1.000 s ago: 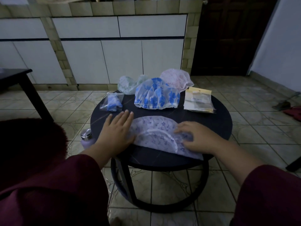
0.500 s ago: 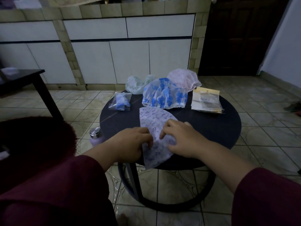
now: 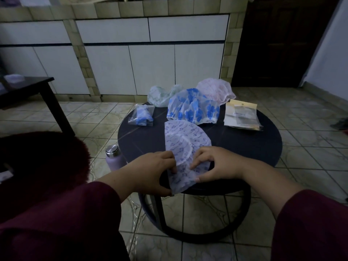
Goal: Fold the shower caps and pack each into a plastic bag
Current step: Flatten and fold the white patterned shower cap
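A round dark worktop on a ring-shaped base stands on a pale tiled floor in a dim room. Behind it runs a bank of white cabinets framed in tan tile, with a dark door to their right and a pale wall beyond that. A dark side table stands at the far left, and a lilac bottle with a steel lid sits on the floor just beside the worktop's left edge.

A lilac cap, folded to a wedge, lies on the near part of the worktop with its narrow end hanging over the near edge. The left hand has its grip clamped on the cap's near left edge, fingers curled over it and thumb under. The right hand pinches the cap's near right edge, fingertips on top and thumb along the lower rim.

Farther back lie a blue cap at centre, a green cap to its left and a pink cap behind it on the right, all unfolded. A packed bag holding a folded blue cap rests at the left, apart from the others. A stack of bags lies at the right. Maroon sleeves cover both forearms.
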